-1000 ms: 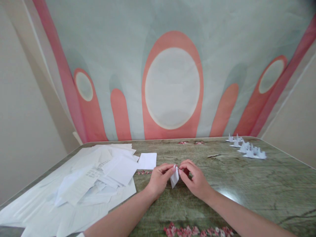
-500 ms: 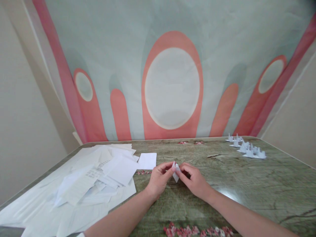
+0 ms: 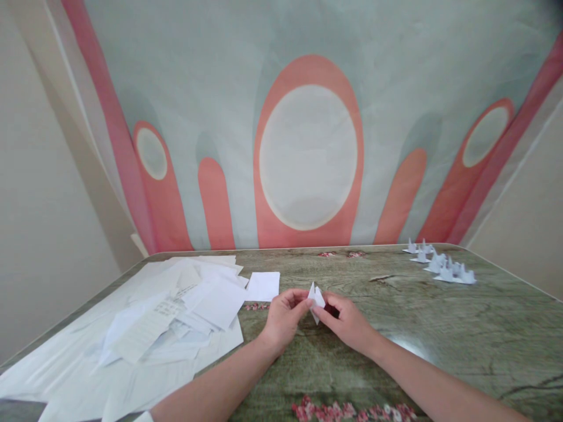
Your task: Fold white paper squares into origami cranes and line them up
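A small folded white paper crane (image 3: 316, 298) is held between my two hands, just above the table's middle. My left hand (image 3: 285, 319) pinches its left side between thumb and fingers. On the other side, my right hand (image 3: 345, 321) grips it with the thumb in front and the fingers behind. Two pointed tips stand up from the fold and another point hangs below the thumbs. Part of the paper is hidden by my fingers. A square white sheet (image 3: 263, 286) lies flat beyond my left hand.
A loose heap of white papers (image 3: 215, 302), some printed, spreads over the left of the table (image 3: 457, 328). Several finished paper cranes (image 3: 448, 271) stand in a cluster at the far right. Behind the table rises a wall covering (image 3: 387, 76) with coral and grey shapes.
The tips of the folded paper now stand higher and farther out of my fingers, and more of its right part shows. Both hands stay in nearly the same place.
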Demonstrator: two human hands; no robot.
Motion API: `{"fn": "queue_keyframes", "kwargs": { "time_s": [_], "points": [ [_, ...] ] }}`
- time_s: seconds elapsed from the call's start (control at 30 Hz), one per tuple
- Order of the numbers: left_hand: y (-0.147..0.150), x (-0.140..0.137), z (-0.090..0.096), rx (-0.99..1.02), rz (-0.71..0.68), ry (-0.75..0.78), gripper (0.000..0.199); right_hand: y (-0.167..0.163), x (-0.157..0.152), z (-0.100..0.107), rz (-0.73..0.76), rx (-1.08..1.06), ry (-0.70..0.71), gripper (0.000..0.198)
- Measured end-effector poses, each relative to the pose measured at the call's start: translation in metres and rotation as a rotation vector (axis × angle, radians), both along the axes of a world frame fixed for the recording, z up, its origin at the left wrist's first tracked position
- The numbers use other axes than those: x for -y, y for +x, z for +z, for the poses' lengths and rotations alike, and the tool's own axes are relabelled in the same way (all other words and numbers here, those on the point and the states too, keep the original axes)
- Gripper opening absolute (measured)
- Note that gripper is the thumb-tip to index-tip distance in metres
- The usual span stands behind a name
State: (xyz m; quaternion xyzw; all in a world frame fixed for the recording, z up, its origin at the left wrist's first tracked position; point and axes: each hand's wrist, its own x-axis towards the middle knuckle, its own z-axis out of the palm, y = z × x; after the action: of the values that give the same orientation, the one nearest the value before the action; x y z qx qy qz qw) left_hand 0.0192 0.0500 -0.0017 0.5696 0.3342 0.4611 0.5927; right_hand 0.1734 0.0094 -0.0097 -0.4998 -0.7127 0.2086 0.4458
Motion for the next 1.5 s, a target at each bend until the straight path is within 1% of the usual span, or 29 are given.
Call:
{"fn": "queue_keyframes", "kwargs": {
  "time_s": [0.27,0.47,0.7,0.93,1.07,1.2,1.27,1.37,1.43,1.5],
  "points": [
    [0.0,-0.001,-0.001,-0.01,0.018,-0.024,0.034,0.001,0.0,0.001,0.088,-0.065,-0.102,0.024],
    [0.0,-0.001,-0.001,0.008,0.017,-0.051,0.035,0.0,-0.001,0.001,0.122,-0.084,-0.133,0.029],
    [0.001,0.001,-0.002,0.056,0.041,-0.099,0.032,-0.004,0.002,0.002,0.052,-0.041,-0.208,0.028],
    [0.002,0.0,-0.004,0.104,0.084,-0.163,0.026,-0.005,-0.002,-0.002,0.015,0.027,-0.19,0.024],
    [0.002,-0.001,-0.004,0.122,0.117,-0.179,0.026,-0.004,-0.003,-0.004,0.052,0.074,-0.177,0.027],
    [0.002,-0.002,-0.004,0.12,0.134,-0.17,0.028,-0.004,-0.004,-0.005,0.079,0.11,-0.126,0.031],
    [0.002,-0.003,-0.004,0.119,0.119,-0.166,0.029,-0.003,-0.004,-0.006,0.071,0.132,-0.11,0.031],
    [0.0,-0.004,-0.004,0.119,0.04,-0.155,0.029,-0.003,-0.003,-0.008,0.044,0.168,-0.108,0.031],
    [0.0,-0.005,-0.004,0.104,-0.024,-0.125,0.028,-0.003,-0.001,-0.009,0.032,0.184,-0.107,0.03],
    [-0.001,-0.005,-0.004,0.084,-0.05,-0.088,0.027,-0.004,0.0,-0.009,0.03,0.184,-0.105,0.029]
  ]
}}
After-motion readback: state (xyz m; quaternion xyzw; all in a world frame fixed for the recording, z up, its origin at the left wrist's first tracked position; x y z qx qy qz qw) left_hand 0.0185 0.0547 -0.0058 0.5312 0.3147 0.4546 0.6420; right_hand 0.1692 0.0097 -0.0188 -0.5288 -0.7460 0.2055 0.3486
